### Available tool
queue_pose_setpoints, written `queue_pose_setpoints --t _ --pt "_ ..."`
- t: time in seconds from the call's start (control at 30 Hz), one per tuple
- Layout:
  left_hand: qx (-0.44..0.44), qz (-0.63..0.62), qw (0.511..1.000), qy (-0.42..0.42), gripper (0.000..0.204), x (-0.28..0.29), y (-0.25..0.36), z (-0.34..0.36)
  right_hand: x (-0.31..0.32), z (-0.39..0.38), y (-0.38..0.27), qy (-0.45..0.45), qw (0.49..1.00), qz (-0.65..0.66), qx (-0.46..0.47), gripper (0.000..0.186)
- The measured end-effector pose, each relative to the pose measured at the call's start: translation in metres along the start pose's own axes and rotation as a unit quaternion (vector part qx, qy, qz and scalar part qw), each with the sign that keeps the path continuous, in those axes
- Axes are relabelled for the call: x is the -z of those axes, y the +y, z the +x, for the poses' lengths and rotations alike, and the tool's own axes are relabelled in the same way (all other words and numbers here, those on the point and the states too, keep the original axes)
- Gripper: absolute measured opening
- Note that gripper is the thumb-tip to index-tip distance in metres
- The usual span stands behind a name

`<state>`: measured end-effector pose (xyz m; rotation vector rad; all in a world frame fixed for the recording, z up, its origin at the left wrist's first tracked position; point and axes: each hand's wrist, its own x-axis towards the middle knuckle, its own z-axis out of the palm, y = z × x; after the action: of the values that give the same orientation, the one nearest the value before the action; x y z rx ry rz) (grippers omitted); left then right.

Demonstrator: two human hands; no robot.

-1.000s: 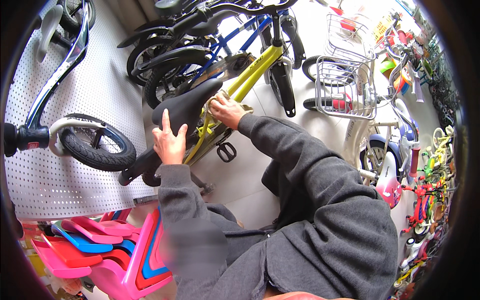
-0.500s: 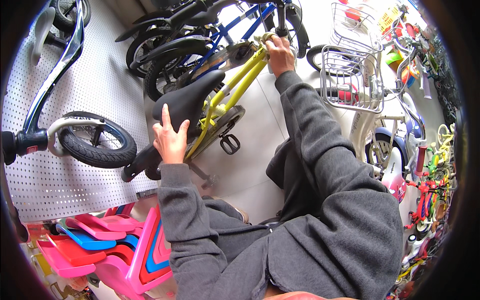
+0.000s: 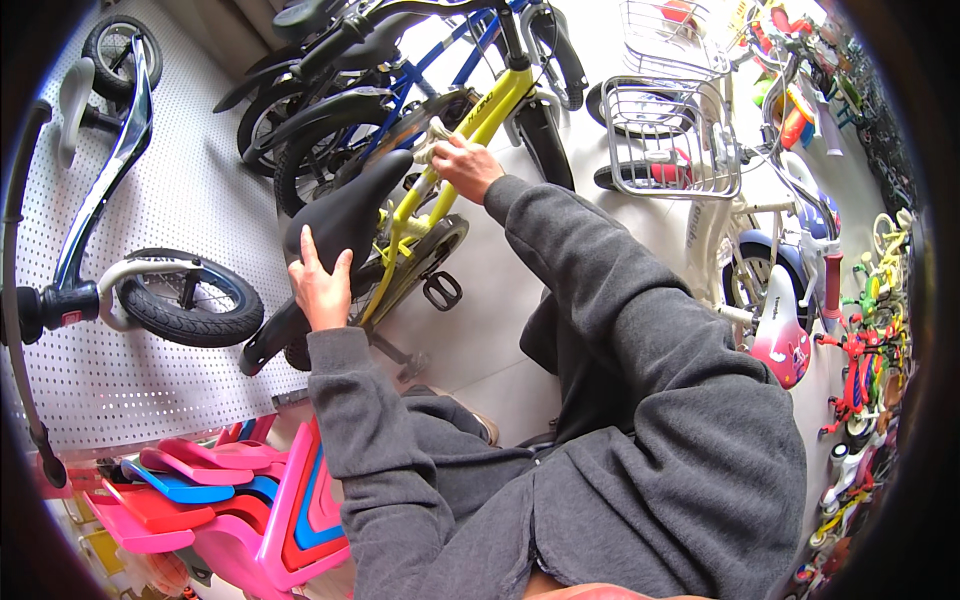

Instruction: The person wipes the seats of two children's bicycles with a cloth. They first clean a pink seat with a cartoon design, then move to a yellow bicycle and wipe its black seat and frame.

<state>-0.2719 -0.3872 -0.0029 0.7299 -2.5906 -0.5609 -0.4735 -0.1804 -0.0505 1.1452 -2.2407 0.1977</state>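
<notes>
A yellow bicycle (image 3: 497,108) stands in front of me with its black saddle (image 3: 340,220) toward the lower left. My left hand (image 3: 322,292) lies on the side of the saddle, its index finger and thumb stretched apart. Pinched in my right hand (image 3: 466,168) is a pale cloth (image 3: 431,140), pressed to the yellow frame tube just ahead of the saddle. Part of the cloth is hidden behind my fingers. Below the frame a black pedal (image 3: 442,291) sticks out, and a black rear mudguard (image 3: 272,338) extends behind the saddle.
Blue-framed bicycles (image 3: 410,90) crowd the far side. To the left, a balance bike (image 3: 120,150) is against a white perforated panel (image 3: 200,180). Stacked pink, red and blue plastic chairs (image 3: 260,520) are at lower left. A wire basket (image 3: 665,140) and small bikes line the right.
My right hand has slid the cloth back along the yellow tube, from near the handlebar toward the saddle. My left hand stays on the saddle. The whole view has shifted slightly.
</notes>
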Motion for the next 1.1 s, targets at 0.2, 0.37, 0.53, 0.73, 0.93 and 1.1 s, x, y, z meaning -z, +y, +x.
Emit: queue_pose_setpoints --t 0.2,0.37,0.53,0.73,0.93,1.1 --pt "-0.026 -0.016 0.999 0.008 0.074 0.002 -0.004 -0.001 0.018 -0.007 0.045 -0.028 0.991 0.019 -0.126 0.011" --pt "-0.019 -0.011 1.000 -0.005 0.073 0.004 -0.001 -0.003 0.017 -0.035 0.111 -0.164 0.896 0.012 -0.412 0.030" --pt "-0.011 -0.013 1.000 0.006 0.073 0.005 0.001 -0.004 -0.007 -0.053 0.138 -0.134 0.966 0.015 -0.219 0.023" --pt "-0.004 -0.005 1.000 0.010 0.073 0.002 0.001 -0.003 -0.013 -0.048 0.162 -0.242 0.961 -0.051 -0.123 0.035" --pt "0.021 0.017 1.000 -0.008 0.072 0.005 0.003 -0.002 -0.021 -0.069 0.147 -0.252 0.944 -0.038 -0.212 0.037" --pt "0.019 0.010 1.000 -0.012 0.072 0.008 0.004 -0.003 -0.033 -0.143 0.128 -0.210 0.959 -0.028 -0.186 0.026"
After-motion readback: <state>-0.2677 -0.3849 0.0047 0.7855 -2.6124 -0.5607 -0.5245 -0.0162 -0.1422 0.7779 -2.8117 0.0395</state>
